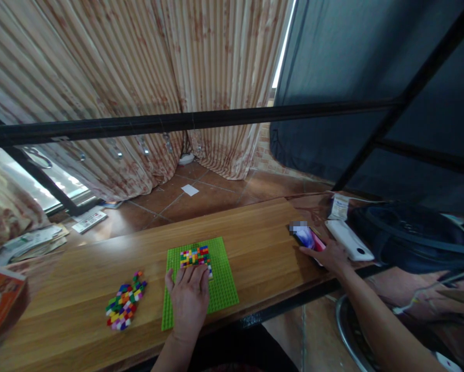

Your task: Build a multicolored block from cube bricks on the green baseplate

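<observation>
A smartphone (307,237) with a lit screen is by the right end of the wooden table. My right hand (332,257) grips its near end, the thumb across the screen and the other fingers along the far side. My left hand (190,294) rests palm down over a green studded baseplate (224,289), its fingers extended and partly covering a patch of small multicoloured bricks (195,256) on the plate. Nothing shows in the left hand, though the space under its fingers is hidden. Left of the plate lies a loose pile of colourful small bricks (125,305).
The wooden table (258,232) has a black metal rail (216,118) beyond it. A white power bank-like box (350,240) and a dark bag (405,235) are at the right. An orange box (1,299) stands at the left edge, near papers (34,243).
</observation>
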Motion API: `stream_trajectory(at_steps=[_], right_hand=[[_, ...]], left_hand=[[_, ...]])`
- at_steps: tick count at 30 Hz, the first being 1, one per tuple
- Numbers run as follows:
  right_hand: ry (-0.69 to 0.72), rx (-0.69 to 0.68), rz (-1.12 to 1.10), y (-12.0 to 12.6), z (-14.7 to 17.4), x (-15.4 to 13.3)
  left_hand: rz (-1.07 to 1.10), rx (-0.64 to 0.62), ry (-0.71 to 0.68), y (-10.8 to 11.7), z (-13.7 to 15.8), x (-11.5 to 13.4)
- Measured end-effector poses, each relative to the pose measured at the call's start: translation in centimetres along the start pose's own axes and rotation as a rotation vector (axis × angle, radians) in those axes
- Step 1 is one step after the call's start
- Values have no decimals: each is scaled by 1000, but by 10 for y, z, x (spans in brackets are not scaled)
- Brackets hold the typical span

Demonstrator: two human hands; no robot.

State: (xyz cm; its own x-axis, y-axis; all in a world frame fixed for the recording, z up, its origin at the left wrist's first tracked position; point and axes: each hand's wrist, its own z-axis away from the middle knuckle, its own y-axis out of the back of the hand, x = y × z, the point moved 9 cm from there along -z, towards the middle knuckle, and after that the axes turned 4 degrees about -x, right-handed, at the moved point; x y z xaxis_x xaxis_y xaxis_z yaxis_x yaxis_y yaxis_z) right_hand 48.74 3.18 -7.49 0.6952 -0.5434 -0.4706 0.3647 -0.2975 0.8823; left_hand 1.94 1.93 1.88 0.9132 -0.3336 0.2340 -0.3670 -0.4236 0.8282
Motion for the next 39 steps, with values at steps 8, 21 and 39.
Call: stream_trajectory(at_steps=[8, 21, 39], right_hand=[[23, -17, 6, 1, -4, -2], [47, -284, -281, 14, -29, 20], [-78, 114, -276, 34, -13, -7]], left_hand=[[16, 6, -1, 2, -3, 0], [-19, 47, -56, 6, -2, 5], [-134, 100, -167, 6, 12, 15]])
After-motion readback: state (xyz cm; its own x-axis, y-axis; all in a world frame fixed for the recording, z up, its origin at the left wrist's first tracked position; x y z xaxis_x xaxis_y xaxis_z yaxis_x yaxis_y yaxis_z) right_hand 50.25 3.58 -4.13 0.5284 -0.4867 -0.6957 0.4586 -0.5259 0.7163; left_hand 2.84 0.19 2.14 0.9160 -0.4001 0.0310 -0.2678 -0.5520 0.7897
